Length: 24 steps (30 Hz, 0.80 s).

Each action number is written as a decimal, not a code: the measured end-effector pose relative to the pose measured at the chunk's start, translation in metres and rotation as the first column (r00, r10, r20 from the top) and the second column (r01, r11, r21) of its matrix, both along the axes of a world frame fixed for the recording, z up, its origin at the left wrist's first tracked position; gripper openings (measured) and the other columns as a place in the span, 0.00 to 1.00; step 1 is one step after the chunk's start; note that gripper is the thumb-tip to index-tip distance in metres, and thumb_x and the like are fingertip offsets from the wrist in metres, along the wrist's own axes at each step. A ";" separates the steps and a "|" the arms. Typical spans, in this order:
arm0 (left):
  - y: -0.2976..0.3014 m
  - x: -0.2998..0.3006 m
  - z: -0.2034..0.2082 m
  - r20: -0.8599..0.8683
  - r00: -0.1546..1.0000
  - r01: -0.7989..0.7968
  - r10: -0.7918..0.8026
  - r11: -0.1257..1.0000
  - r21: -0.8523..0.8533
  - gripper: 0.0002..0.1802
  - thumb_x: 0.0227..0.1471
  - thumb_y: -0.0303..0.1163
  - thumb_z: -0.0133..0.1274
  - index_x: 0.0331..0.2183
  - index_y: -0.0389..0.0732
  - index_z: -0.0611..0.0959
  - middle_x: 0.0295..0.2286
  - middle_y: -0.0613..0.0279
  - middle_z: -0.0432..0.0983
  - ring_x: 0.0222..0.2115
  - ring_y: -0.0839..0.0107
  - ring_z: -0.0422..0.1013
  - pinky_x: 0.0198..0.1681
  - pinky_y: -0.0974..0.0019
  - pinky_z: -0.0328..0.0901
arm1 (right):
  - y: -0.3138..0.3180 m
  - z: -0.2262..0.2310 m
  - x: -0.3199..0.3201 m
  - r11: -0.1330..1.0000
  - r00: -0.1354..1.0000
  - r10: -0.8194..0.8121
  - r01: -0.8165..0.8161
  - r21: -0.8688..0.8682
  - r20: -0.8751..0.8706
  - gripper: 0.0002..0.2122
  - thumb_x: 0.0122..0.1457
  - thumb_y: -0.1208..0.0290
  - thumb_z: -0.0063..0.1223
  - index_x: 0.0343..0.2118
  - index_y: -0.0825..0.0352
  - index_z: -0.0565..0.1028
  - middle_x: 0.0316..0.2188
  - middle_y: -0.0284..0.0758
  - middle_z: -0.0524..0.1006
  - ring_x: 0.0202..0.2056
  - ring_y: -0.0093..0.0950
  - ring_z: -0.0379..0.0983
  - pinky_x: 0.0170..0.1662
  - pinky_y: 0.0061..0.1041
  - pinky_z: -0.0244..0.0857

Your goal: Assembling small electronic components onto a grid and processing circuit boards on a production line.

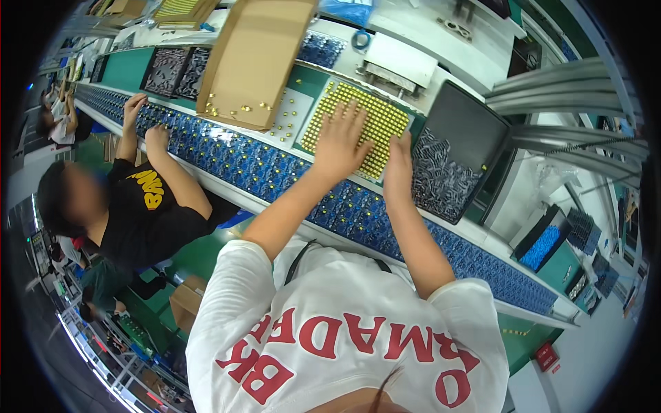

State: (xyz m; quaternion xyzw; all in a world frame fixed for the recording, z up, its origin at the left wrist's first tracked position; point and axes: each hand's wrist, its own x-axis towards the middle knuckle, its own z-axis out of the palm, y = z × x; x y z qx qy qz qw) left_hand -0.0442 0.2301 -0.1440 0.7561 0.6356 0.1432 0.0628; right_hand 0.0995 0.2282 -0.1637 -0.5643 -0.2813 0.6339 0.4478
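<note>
My left hand [339,143] lies palm down with spread fingers on a white panel [319,102] filled with rows of small yellow square parts [377,113]. The palm and fingers cover some of those parts. At the panel's right edge rests my right hand [398,168], its fingers stretched out and close together. Whether it touches the panel's edge is hard to make out. Just right of that hand stands a black tray [468,113] holding a heap of small dark grey parts [441,168].
A long line of blue circuit boards [255,172] runs between me and the panel. Left of the panel, a cardboard tray [258,48] holds loose yellow parts. A white metal fixture [399,58] stands behind. A co-worker [131,199] works on my left. Blue parts [542,246] lie far right.
</note>
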 end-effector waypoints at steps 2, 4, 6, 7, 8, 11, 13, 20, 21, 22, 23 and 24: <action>-0.004 0.001 -0.007 0.017 0.999 0.050 -0.049 0.998 -0.040 0.32 0.55 0.44 0.49 0.58 0.39 0.66 0.60 0.47 0.56 0.61 0.47 0.51 0.62 0.41 0.47 | -0.014 0.036 -0.010 0.995 0.990 0.023 -0.036 0.092 0.141 0.31 0.67 0.62 0.38 0.66 0.72 0.44 0.68 0.42 0.41 0.68 0.33 0.36 0.67 0.27 0.33; -0.005 0.001 -0.011 0.041 0.997 0.064 -0.063 0.998 -0.028 0.34 0.55 0.44 0.50 0.59 0.40 0.64 0.60 0.48 0.55 0.62 0.47 0.51 0.62 0.41 0.46 | -0.034 0.063 -0.015 0.987 0.977 0.041 -0.072 0.147 0.209 0.30 0.67 0.64 0.38 0.66 0.72 0.44 0.68 0.42 0.41 0.68 0.33 0.36 0.67 0.27 0.33; -0.002 -0.010 -0.005 0.055 0.997 0.060 -0.060 0.998 -0.006 0.35 0.54 0.45 0.50 0.59 0.41 0.64 0.61 0.49 0.54 0.62 0.48 0.51 0.62 0.41 0.46 | -0.047 0.080 -0.010 0.960 0.971 -0.030 -0.038 0.278 0.237 0.27 0.67 0.65 0.37 0.64 0.73 0.50 0.66 0.43 0.49 0.67 0.33 0.43 0.67 0.29 0.36; -0.003 -0.014 0.005 0.094 0.991 0.094 -0.096 0.995 0.027 0.32 0.54 0.42 0.50 0.57 0.41 0.66 0.60 0.49 0.57 0.60 0.48 0.53 0.61 0.42 0.48 | -0.054 0.087 -0.005 0.940 0.965 -0.071 -0.019 0.340 0.251 0.25 0.67 0.66 0.36 0.64 0.73 0.53 0.65 0.44 0.53 0.66 0.33 0.47 0.67 0.30 0.37; -0.003 -0.020 0.014 0.132 0.982 0.127 -0.134 0.990 0.061 0.29 0.54 0.40 0.50 0.56 0.41 0.69 0.58 0.49 0.59 0.59 0.47 0.55 0.60 0.43 0.50 | -0.061 0.096 0.002 0.929 0.938 -0.078 -0.055 0.366 0.338 0.24 0.67 0.67 0.37 0.63 0.73 0.54 0.64 0.44 0.55 0.65 0.34 0.49 0.66 0.31 0.39; 0.014 -0.080 0.064 0.317 0.947 0.043 -0.046 0.999 0.018 0.16 0.52 0.30 0.50 0.44 0.40 0.80 0.49 0.50 0.72 0.49 0.48 0.67 0.53 0.49 0.61 | -0.098 0.098 0.031 0.942 0.862 -0.191 0.026 0.335 0.470 0.23 0.66 0.68 0.38 0.61 0.73 0.58 0.61 0.44 0.60 0.62 0.34 0.55 0.65 0.33 0.45; 0.016 -0.145 0.067 0.520 0.813 -0.296 0.260 0.955 -0.015 0.11 0.52 0.26 0.50 0.39 0.37 0.81 0.41 0.52 0.76 0.42 0.51 0.72 0.45 0.58 0.66 | -0.127 0.093 0.049 0.955 0.824 -0.241 0.108 0.276 0.512 0.22 0.66 0.68 0.39 0.60 0.73 0.60 0.59 0.43 0.63 0.60 0.34 0.58 0.63 0.32 0.48; -0.001 -0.219 0.049 0.368 0.890 -0.312 0.270 0.948 0.059 0.08 0.53 0.26 0.51 0.34 0.35 0.81 0.35 0.51 0.77 0.35 0.55 0.73 0.41 0.60 0.66 | -0.101 0.093 -0.045 0.983 0.912 0.087 -0.144 0.116 0.400 0.17 0.64 0.72 0.46 0.54 0.71 0.66 0.49 0.38 0.71 0.52 0.26 0.66 0.57 0.26 0.58; -0.012 -0.212 0.049 0.442 0.831 -0.441 0.339 0.885 0.151 0.07 0.53 0.26 0.51 0.34 0.34 0.81 0.33 0.52 0.76 0.34 0.56 0.72 0.39 0.61 0.66 | -0.078 0.069 -0.057 0.948 0.899 0.181 -0.268 0.174 0.399 0.17 0.63 0.72 0.47 0.54 0.70 0.66 0.47 0.38 0.73 0.50 0.27 0.69 0.56 0.26 0.60; -0.026 -0.203 0.048 0.517 0.765 -0.556 0.384 0.799 0.230 0.07 0.53 0.26 0.51 0.33 0.33 0.81 0.31 0.52 0.76 0.33 0.57 0.72 0.38 0.62 0.65 | -0.052 0.061 -0.082 0.900 0.903 0.208 -0.327 0.287 0.376 0.18 0.64 0.71 0.47 0.55 0.70 0.66 0.47 0.40 0.73 0.48 0.28 0.71 0.53 0.27 0.62; -0.043 -0.191 0.041 0.598 0.679 -0.635 0.426 0.750 0.186 0.06 0.53 0.25 0.51 0.32 0.33 0.80 0.30 0.53 0.75 0.32 0.58 0.71 0.37 0.62 0.65 | -0.016 0.045 -0.101 0.827 0.840 0.218 -0.429 0.363 0.496 0.18 0.63 0.70 0.47 0.55 0.71 0.65 0.47 0.44 0.73 0.46 0.31 0.72 0.50 0.29 0.66; -0.063 -0.177 0.027 0.668 0.586 -0.701 0.459 0.701 0.133 0.05 0.53 0.24 0.51 0.31 0.33 0.79 0.29 0.53 0.74 0.30 0.59 0.70 0.36 0.62 0.65 | 0.014 0.040 -0.126 0.802 0.808 0.209 -0.464 0.376 0.551 0.20 0.62 0.67 0.48 0.55 0.71 0.65 0.45 0.48 0.74 0.43 0.37 0.74 0.46 0.31 0.68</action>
